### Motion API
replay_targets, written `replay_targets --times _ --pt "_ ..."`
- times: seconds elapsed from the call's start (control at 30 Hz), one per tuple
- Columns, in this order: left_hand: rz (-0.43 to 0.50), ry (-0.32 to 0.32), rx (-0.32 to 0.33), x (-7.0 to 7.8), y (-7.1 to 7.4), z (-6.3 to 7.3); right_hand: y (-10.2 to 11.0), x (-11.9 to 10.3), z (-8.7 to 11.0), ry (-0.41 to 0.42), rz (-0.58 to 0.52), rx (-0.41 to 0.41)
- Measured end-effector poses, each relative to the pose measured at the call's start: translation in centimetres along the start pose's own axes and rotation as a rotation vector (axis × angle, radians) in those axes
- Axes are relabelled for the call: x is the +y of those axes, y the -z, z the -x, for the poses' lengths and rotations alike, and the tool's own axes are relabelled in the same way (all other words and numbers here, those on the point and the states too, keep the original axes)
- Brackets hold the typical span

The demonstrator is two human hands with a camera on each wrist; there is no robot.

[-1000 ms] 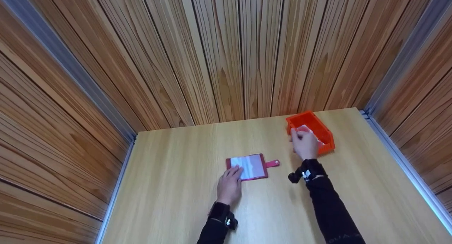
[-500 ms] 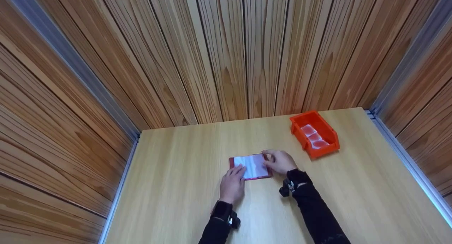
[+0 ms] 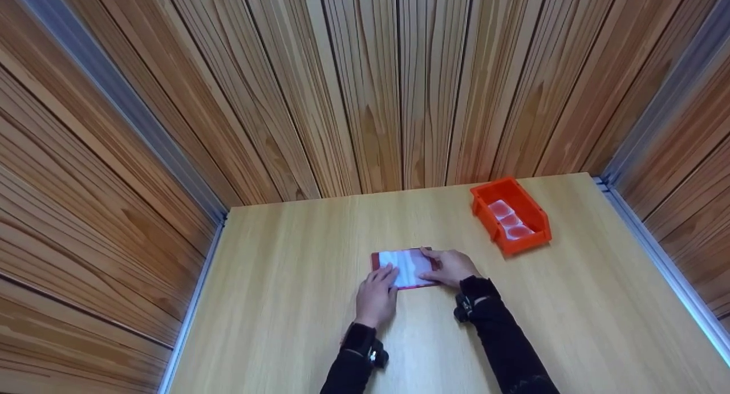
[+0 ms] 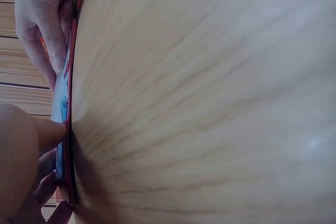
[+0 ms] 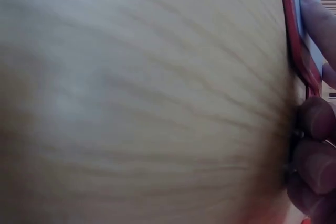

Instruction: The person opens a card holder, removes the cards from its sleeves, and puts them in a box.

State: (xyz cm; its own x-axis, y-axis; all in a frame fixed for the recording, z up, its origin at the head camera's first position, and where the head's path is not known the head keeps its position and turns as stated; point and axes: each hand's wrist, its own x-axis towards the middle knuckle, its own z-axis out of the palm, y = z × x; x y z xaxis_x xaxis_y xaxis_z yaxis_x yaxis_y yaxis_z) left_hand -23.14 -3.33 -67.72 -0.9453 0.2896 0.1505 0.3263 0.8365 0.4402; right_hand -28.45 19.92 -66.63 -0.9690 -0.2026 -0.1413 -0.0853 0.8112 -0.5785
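A red card holder (image 3: 375,260) lies spread open on the table, with pale, shiny plastic sleeves (image 3: 406,267) facing up. My left hand (image 3: 376,303) rests on its lower left part, fingers laid out over the sleeve; in the left wrist view the thumb (image 4: 51,132) meets the near edge. My right hand (image 3: 454,267) grips the right end, thumb and index finger apart on the sleeve. Its other fingers (image 5: 315,166) curl in beside the holder, close to the tabletop. The snap strap at that end is hidden by the right hand.
An orange bin (image 3: 522,246) stands at the back right of the wooden table (image 3: 285,303). Several white squares with red rounds (image 3: 509,220) lie in it. Wood-panelled walls (image 3: 370,97) enclose the back and sides, with metal rails (image 3: 667,254) along the table's side edges.
My right hand has come from the bin, leftward and nearer, onto the card holder's right end, covering the strap. Its thumb has since shifted slightly over the sleeve. The left hand stays put.
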Motion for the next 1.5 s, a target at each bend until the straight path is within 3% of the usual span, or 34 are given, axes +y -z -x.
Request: replay_targets --times 0.13,0.37,0.63,0.73,0.97,1.17,1.33,1.5 --pt "0.011 0.004 0.006 0.1 0.1 0.0 0.0 0.2 -0.1 0.013 -0.032 0.016" --pt "0.003 0.011 0.012 0.0 -0.2 0.0 -0.7 0.7 0.1 0.084 0.006 0.1" --pt "0.001 0.022 -0.024 0.2 -0.2 -0.2 -0.7 0.8 0.2 0.027 0.001 0.117" --pt "0.009 0.028 -0.032 0.1 -0.1 -0.2 -0.8 0.9 0.2 0.041 -0.022 0.14" --pt "0.031 0.026 -0.044 -0.1 -0.1 -0.1 -1.2 0.3 0.2 -0.01 -0.237 0.209" --pt "0.063 0.042 -0.052 -0.3 0.1 -0.1 -1.3 0.0 0.3 -0.103 -0.448 0.157" --pt "0.083 0.038 -0.061 -0.7 0.1 -0.3 -1.2 -0.1 0.5 -0.122 -0.467 0.151" --pt "0.192 0.078 -0.085 -1.1 0.2 -0.5 -1.1 -0.5 0.5 -0.084 -0.477 0.163"
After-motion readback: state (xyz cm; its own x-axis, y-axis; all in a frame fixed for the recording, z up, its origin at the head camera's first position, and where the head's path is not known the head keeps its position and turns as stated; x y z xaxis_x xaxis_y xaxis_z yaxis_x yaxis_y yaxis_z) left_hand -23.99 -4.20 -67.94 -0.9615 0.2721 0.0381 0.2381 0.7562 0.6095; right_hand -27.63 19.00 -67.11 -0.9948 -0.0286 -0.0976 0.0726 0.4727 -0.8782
